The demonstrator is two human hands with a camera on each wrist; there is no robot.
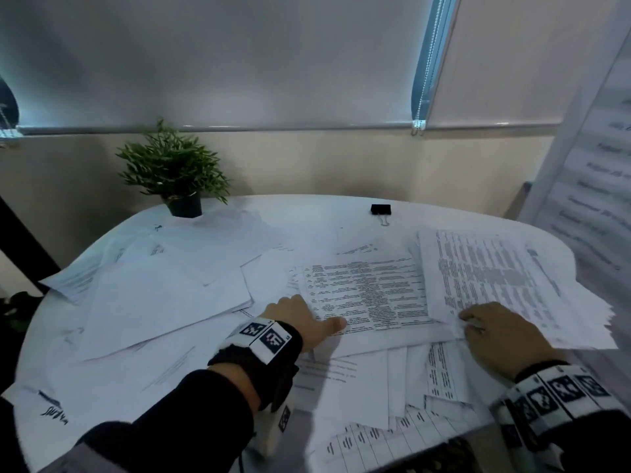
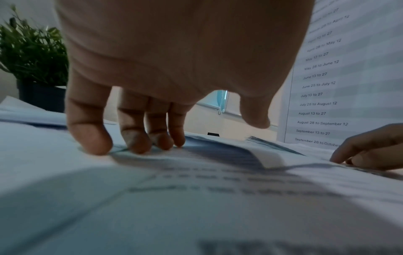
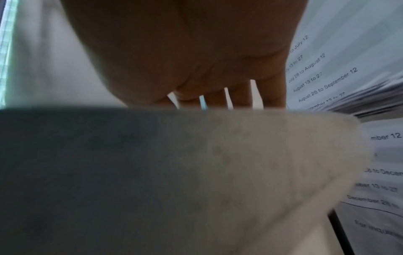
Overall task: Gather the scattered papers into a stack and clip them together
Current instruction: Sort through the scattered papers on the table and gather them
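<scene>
The papers (image 1: 211, 302) lie loose and overlapping over almost the whole round table (image 1: 307, 203), from 9 o'clock to 3 o'clock, and some hang over the near edge at 5 o'clock. A thicker bundle (image 1: 495, 278) sits at 3 o'clock. The clip (image 1: 381, 209) lies alone at 12 o'clock, well apart from both hands.

The left hand (image 1: 300, 319) is near the centre, with its fingers (image 2: 91, 138) bent downward and their tips pressing on a printed sheet, thumb spread out to the side. The right hand (image 1: 495, 332) at 4 o'clock rests on the corner of the bundle; its fingers look curled on the paper edge, but I cannot tell whether they pinch it.

In my judgement, pulling the sheets together could push the hanging ones off the edge, because nothing holds them. The bundle could also slide apart.

In the right wrist view a blurred sheet covers the fingertips. A plant (image 1: 174, 165) stands at 10 o'clock, and a printed board (image 1: 587, 186) at 2 o'clock is cut off.
</scene>
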